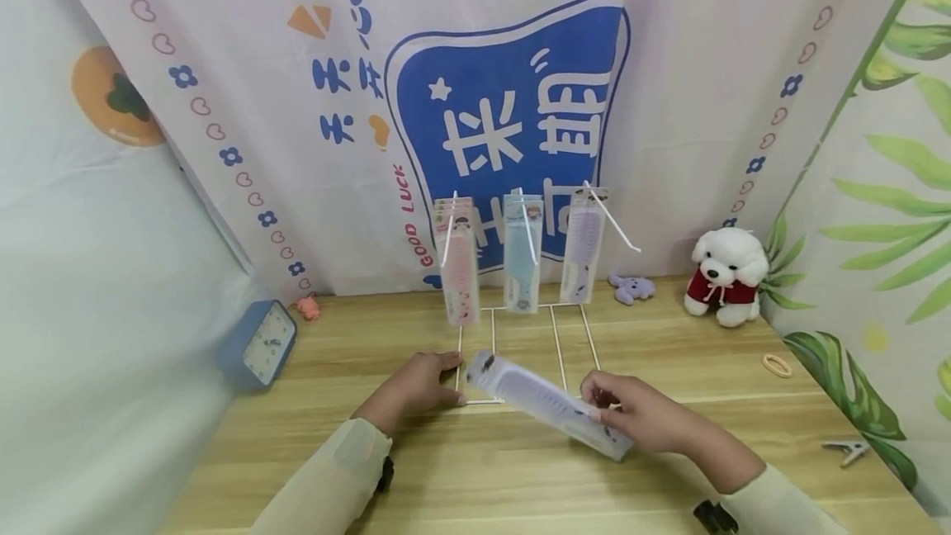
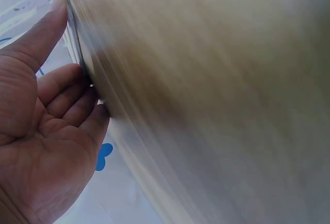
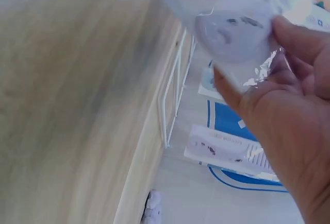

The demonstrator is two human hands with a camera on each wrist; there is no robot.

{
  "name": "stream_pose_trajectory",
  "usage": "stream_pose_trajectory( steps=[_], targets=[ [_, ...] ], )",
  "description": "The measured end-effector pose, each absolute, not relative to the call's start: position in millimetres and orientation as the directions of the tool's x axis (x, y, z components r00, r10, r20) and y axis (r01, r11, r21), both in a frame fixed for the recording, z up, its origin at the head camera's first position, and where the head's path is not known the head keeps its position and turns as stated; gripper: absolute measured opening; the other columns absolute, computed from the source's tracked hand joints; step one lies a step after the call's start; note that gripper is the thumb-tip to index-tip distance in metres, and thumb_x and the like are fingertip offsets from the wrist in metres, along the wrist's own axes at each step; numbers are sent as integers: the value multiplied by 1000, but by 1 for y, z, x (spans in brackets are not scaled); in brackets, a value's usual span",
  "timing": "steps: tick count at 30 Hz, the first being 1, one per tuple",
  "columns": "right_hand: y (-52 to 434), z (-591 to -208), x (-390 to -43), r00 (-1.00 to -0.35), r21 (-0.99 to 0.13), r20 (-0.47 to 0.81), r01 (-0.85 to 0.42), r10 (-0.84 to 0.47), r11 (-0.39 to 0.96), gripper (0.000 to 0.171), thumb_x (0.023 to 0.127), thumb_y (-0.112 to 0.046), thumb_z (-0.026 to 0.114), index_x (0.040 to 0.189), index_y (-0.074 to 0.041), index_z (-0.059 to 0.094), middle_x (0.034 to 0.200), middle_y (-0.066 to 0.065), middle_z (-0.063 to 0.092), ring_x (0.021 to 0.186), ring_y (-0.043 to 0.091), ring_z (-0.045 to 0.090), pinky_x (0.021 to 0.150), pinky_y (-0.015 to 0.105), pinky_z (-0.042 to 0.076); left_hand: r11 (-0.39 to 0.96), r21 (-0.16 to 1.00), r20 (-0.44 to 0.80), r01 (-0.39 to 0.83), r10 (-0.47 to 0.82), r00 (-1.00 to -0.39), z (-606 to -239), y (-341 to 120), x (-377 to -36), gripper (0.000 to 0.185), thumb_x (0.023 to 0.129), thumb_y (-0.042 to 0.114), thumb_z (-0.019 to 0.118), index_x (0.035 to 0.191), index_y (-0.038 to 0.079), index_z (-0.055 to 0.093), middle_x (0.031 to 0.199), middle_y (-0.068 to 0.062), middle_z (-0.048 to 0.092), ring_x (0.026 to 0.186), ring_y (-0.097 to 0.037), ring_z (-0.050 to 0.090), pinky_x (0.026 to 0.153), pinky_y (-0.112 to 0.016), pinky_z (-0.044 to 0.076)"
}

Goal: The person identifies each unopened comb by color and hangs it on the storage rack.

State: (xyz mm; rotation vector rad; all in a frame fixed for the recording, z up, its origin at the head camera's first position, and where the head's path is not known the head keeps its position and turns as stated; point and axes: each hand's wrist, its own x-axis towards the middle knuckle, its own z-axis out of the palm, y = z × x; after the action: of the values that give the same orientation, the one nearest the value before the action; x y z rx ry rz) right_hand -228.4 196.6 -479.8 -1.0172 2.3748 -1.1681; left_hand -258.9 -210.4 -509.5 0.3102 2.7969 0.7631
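My right hand (image 1: pixel 642 413) pinches one end of a purple comb in a clear package (image 1: pixel 550 403), holding it at a slant above the base of a white wire display rack (image 1: pixel 559 349). Up close, the right wrist view shows the thumb and fingers on the comb's wrapper (image 3: pixel 232 33). Against the rack's left base wire rests my left hand (image 1: pixel 422 386), thumb and fingertips spread along it; the left wrist view shows this hand (image 2: pixel 56 116) at the table edge. From the rack's hooks hang packaged pink combs (image 1: pixel 459 271), blue combs (image 1: pixel 522 258) and a purple comb (image 1: pixel 583 246).
A blue clock (image 1: pixel 260 345) and a small pink figure (image 1: pixel 308 307) stand left. Behind and right are a purple toy (image 1: pixel 631 288) and a white plush dog (image 1: pixel 726 275). A hair tie (image 1: pixel 777 366) and a clip (image 1: pixel 847 450) lie near the right edge.
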Motion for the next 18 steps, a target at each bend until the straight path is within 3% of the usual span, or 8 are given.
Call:
stream_pose_trajectory(
  steps=[6,10,13,16,18],
  targets=[
    [202,-473,-230,-774,-882,100,-360,-625,304,8,110,-11,63,112,-6,57,123,18,68,109,19,69,83,31,63,840,523,-160,146,264,-951,-510,-210,-260,79,90,35,91,158,8,58,167,-7,54,158,-38,45,130,-56,39],
    [207,-470,-230,-803,-916,167,-341,-572,212,13,108,-5,64,115,2,56,122,25,66,107,16,69,86,32,64,839,525,-162,143,263,-951,-511,-210,-261,79,90,35,91,157,8,59,166,-7,54,158,-38,45,130,-56,39],
    [211,-471,-230,-836,-928,205,-332,-509,171,23,107,-4,65,126,6,57,121,21,68,107,11,71,88,31,64,837,530,-165,134,257,-952,-509,-209,-260,79,90,34,91,157,8,59,167,-7,54,158,-38,45,130,-56,38],
    [215,-474,-230,-866,-938,233,-320,-442,134,28,108,-4,64,133,7,56,124,8,71,111,8,70,89,29,63,838,530,-166,133,256,-952,-508,-209,-260,79,90,34,91,157,8,58,166,-8,54,158,-38,45,130,-56,39],
    [218,-476,-231,-879,-948,243,-305,-411,91,25,109,-2,62,131,8,54,126,-3,71,114,6,69,90,28,64,839,528,-166,134,256,-952,-508,-209,-259,79,90,34,91,157,7,58,166,-8,54,158,-38,45,130,-56,39]
  ],
)
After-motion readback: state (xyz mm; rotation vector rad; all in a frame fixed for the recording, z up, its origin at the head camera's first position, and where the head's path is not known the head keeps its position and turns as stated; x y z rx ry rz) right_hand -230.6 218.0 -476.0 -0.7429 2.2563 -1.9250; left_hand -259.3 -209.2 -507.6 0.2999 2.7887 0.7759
